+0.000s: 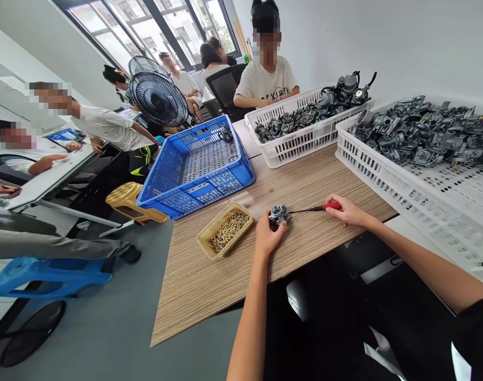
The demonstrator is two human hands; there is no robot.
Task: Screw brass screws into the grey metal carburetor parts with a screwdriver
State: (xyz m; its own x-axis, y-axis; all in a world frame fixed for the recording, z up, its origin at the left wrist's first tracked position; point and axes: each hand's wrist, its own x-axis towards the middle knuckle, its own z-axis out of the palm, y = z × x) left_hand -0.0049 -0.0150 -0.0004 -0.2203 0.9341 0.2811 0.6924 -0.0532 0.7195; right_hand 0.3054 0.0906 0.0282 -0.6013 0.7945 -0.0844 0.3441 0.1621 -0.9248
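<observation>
Left hand (pixel 267 239): pinching metal part (pixel 279 212)
Right hand (pixel 347 210): gripping red-handled screwdriver (pixel 330 206)
Just left: tray (pixel 235 242) of brass pieces (pixel 229 230)
Beyond: blue crate (pixel 201 194), white crate (pixel 304 147)
Right: heaped white crate (pixel 378 177)

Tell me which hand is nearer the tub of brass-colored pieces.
Left. The left hand is just right of the tub, holding a metal part; the right hand is farther right, on the red-handled screwdriver.

The left forearm (pixel 252 317) is stretched toward twelve o'clock, the left grip (pixel 267 237) curled, thumb (pixel 281 229) toward one, while the right forearm (pixel 416 253) is angled toward ten, the right grip (pixel 347 212) pinched closed.
</observation>
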